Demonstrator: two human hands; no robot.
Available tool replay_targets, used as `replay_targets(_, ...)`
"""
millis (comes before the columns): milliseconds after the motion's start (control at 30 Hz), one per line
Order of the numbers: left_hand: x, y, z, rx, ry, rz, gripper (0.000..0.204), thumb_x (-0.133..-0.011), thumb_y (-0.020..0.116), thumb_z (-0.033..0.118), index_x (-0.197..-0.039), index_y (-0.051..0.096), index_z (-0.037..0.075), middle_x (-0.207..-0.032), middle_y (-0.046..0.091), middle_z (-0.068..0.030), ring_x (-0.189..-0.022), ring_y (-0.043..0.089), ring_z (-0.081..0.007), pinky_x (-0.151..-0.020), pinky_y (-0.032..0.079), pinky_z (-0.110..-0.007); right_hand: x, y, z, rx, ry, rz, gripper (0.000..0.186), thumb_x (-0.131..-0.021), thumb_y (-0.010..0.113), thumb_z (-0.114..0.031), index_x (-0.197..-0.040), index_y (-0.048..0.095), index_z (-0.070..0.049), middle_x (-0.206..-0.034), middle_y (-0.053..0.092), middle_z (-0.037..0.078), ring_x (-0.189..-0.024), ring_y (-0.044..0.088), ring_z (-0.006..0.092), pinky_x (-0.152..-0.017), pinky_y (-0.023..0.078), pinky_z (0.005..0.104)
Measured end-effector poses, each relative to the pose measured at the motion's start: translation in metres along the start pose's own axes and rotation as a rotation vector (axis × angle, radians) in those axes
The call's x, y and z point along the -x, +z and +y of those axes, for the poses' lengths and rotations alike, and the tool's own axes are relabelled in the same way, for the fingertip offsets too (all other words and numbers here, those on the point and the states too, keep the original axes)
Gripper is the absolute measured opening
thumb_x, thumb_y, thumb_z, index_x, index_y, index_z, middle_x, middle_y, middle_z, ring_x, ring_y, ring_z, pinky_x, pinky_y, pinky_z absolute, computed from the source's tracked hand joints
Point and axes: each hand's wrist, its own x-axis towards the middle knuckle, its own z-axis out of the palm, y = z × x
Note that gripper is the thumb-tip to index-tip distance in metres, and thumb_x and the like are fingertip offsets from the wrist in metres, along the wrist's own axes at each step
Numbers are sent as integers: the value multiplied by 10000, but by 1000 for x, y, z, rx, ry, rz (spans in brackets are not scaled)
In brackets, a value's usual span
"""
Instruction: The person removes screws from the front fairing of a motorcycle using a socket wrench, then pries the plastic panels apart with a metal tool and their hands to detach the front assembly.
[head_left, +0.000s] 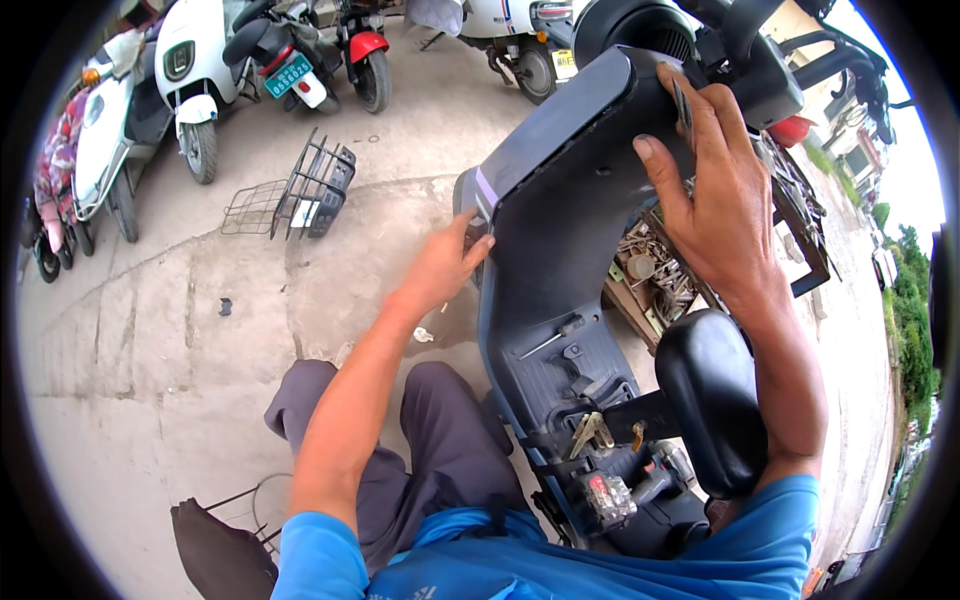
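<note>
- here's the dark scooter panel (545,185), standing mid-scene at the far end of the footboard (520,375), its upper edge leaning right; a seam runs along it, and prying at one end only could, i'd judge, crack a hidden clip.
- left hand (440,263) is on the panel's left edge, thumb and forefinger slightly apart; whether they're clamped i cannot tell. a slip there might scrape knuckles.
- right hand (722,190) is up at the far right edge, thumb well apart from the fingers. a thin strip (684,112) shows beside them, too unclear to name; if it's stiff, a sudden give could jab skin.
- near side now: a screwdriver (552,337) lies loose on the footboard; a jolt to the scooter could roll it off.
- nearer again, a power tool (655,483) and a clear box (606,500) crowd together, easy for a bumped elbow to tip.
- black seat (710,400) sits close by the right forearm, likely to hamper a quick pull back.
- right, beyond the footboard, a tray of hardware (655,270): anything dropped there could vanish among the bits.
</note>
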Motion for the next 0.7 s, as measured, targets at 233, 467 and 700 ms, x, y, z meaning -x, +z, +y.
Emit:
replay_targets(233, 2, -2, 2, -72, 1, 7, 599, -1096, 629, 307, -1532, 471, -72, -1184, 744, -241, -1080, 728, -339, -984, 552, -436, 11, -24, -57, -423, 12, -332, 350, -1087, 524, -85, -1408, 589, 37, -1019, 635, 186, -818, 656, 330, -744, 535, 432)
replay_targets(467, 1, -4, 4, -99, 37, 7, 589, -1097, 613, 306, -1506, 480, -96, -1198, 736, -280, -1112, 718, -403, -989, 543, -459, 26, 18, -64, -638, 314, -964, 358, -1113, 532, -267, -1139, 666, 64, -663, 671, 153, -702, 712, 349, -700, 538, 462)
replay_targets(700, -6, -13, 11, -120, -22, -67, 575, -1085, 606, 272, -1477, 478, -129, -1167, 741, -300, -1097, 718, -447, -970, 544, -492, 38, 99, -72, -1055, 891, -1149, 413, -1131, 469, -304, -1102, 686, 46, -750, 636, 48, -605, 523, 137, -605, 451, 333)
